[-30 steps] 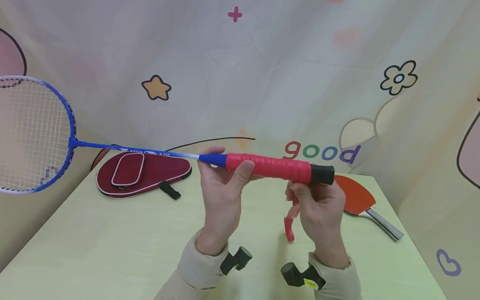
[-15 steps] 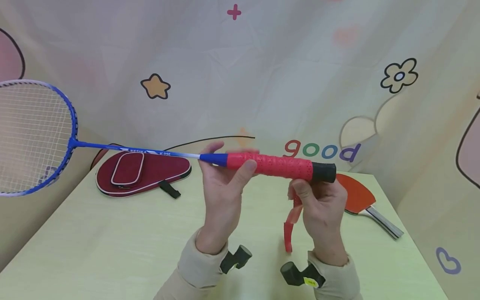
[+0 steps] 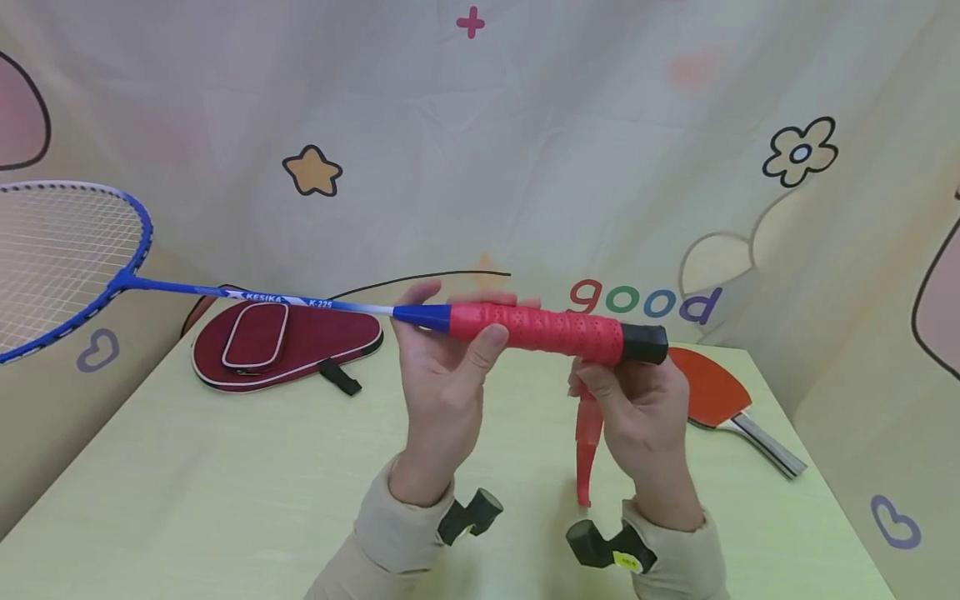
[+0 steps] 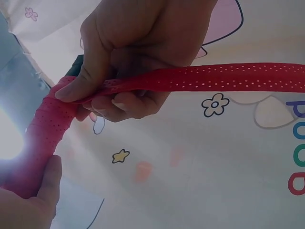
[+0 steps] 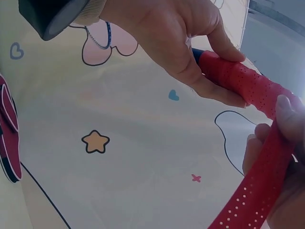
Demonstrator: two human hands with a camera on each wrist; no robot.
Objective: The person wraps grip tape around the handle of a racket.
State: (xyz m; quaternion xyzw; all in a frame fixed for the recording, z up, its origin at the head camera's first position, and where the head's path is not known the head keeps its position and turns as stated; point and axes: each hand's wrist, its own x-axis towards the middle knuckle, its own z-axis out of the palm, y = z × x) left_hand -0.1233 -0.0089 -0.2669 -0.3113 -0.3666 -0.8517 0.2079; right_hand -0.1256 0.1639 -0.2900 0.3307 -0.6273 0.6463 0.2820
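Note:
A blue badminton racket [image 3: 285,300] is held level above the table, its strung head at the far left. Red perforated grip tape [image 3: 555,331] is wound round its handle, leaving a black butt end at the right. My left hand [image 3: 442,400] holds the handle near the blue cone, thumb in front and fingers behind. Just below the butt end, my right hand [image 3: 645,417] pinches the tape between thumb and fingers. A loose tail of tape [image 4: 228,78] hangs from that pinch, its perforations plain in both wrist views.
A dark red paddle case [image 3: 330,337] with a black strap lies at the back left of the table [image 3: 225,483]. Partly behind my right hand lies a table tennis paddle [image 3: 712,392] with an orange-red face. A patterned curtain [image 3: 525,150] hangs behind the table.
The racket has turned about its handle, so its head tilts flatter and the shaft lettering faces me more. The loose tape tail hangs straighter and lower. Both hands keep nearly the same places.

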